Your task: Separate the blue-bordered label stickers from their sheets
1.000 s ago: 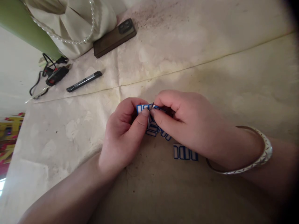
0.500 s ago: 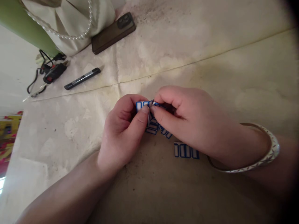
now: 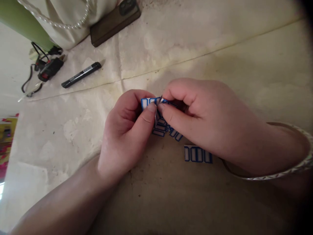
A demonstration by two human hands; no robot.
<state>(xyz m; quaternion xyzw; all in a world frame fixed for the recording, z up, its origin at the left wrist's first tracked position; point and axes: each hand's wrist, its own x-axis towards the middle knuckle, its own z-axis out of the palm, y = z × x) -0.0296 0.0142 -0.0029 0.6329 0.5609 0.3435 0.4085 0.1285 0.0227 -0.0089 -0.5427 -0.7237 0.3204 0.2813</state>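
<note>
Between thumb and fingers, my left hand (image 3: 129, 120) pinches a small white label sheet (image 3: 145, 103) printed with blue-framed boxes. My right hand (image 3: 198, 114) pinches the same sheet at its right part, the thumbtips nearly meeting. The sheet looks bent or parted between the two thumbs; whether it is torn through I cannot tell. Below the fingers, several similar label pieces (image 3: 176, 133) lie on the table, partly hidden by my hands. Another label strip (image 3: 197, 154) lies apart from them, under my right wrist.
A black marker (image 3: 81, 75) lies at the left on the light, creased table covering (image 3: 80, 133). Behind it are a phone (image 3: 114, 23), a cream bag with a pearl strap (image 3: 70, 24), a black corded device (image 3: 50, 68) and a green object (image 3: 29, 29).
The view has shifted a little, so the marker, phone and bag sit higher and further left. Both hands keep their pinch on the label sheet, with hardly any finger movement.
</note>
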